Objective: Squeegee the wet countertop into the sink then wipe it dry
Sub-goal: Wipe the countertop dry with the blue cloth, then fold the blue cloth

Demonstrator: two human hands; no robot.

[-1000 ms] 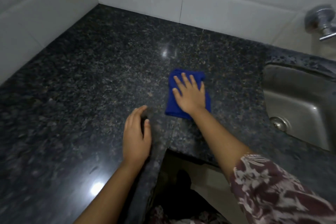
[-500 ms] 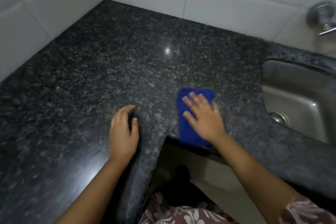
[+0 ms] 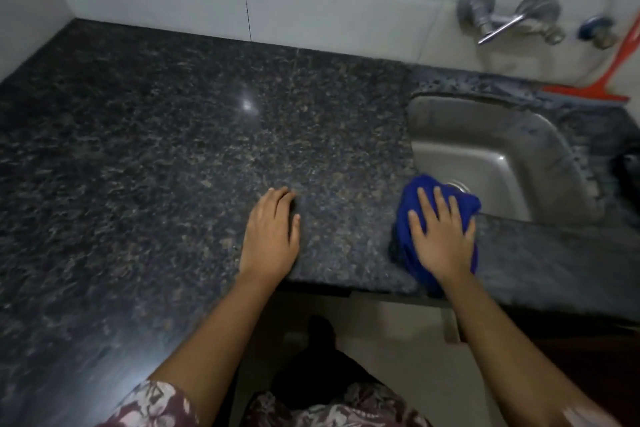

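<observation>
Speckled, glossy granite desk [image 3: 173, 149]; soft blue cloth [image 3: 408, 192] bunched at steel sink [image 3: 485, 156] rim, pressed under flat, straight-fingered right hand [image 3: 441, 236]. Left hand [image 3: 272, 236] flat on bare stone, fingers straight. Cloth and right hand farther right than half a second ago, off the desk's inner corner.

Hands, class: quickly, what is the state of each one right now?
Left hand: open, resting flat on the countertop, holding nothing.
Right hand: open, fingers spread, pressing the blue cloth beside the sink.

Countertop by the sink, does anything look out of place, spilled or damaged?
Nothing damaged or spilled. The blue cloth under the right hand is bunched and overhangs the near corner of the sink; the red squeegee leans against the wall behind it.
</observation>
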